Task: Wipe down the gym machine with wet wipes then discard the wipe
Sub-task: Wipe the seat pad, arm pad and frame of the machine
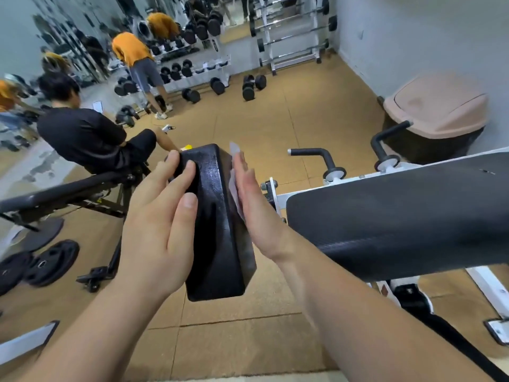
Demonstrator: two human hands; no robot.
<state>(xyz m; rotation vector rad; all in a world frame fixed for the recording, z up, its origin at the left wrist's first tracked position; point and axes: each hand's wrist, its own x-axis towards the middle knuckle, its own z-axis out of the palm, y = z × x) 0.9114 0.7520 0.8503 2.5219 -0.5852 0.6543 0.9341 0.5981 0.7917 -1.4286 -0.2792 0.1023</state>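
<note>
As left hand (162, 216) and right hand (253, 199) (over wipe (235, 150)) press the pad (217, 216) straight-fingered — a bin (435, 108) stands beyond

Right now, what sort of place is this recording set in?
A gym, likely its free-weights area: a dumbbell rack, loose weight plates, and the padded machine being wiped.
</note>
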